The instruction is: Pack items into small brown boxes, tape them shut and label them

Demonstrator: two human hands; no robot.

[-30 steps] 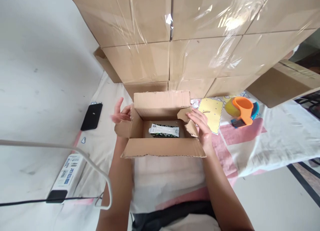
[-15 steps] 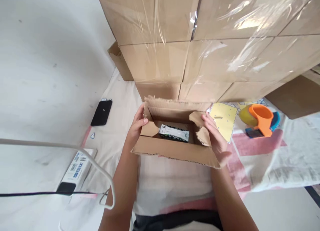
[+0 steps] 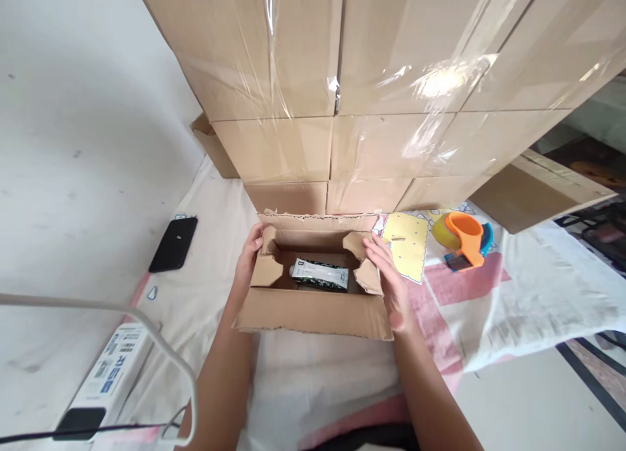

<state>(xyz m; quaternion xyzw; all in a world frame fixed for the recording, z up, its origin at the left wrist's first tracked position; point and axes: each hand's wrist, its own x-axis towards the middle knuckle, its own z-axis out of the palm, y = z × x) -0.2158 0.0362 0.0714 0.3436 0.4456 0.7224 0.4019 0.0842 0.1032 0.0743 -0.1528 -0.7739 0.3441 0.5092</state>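
Observation:
In front of me an open cardboard box (image 3: pixel 313 313) has its flaps folded outward, with torn edges. Inside lies a squeeze tube (image 3: pixel 320 275) with a pale label and a dark speckled pattern. My left hand (image 3: pixel 248 255) grips the box's left end, thumb at the small flap. Against the right end my right hand (image 3: pixel 388 275) is pressed, fingers along the torn right flaps. Between them the two hands hold the box; parts of the fingers are hidden behind its sides.
Behind stands a stack of taped cartons (image 3: pixel 274 151). To the right are a yellow patterned card (image 3: pixel 405 242) and an orange tape dispenser (image 3: pixel 467 239). A black phone (image 3: pixel 173 244) and a power strip (image 3: pixel 110 373) lie left, near a white cable (image 3: pixel 166 350).
The view has shifted, so the surroundings sit differently in the picture. The left small flaps now fold outward over the box's end, and my left thumb no longer lies across them.

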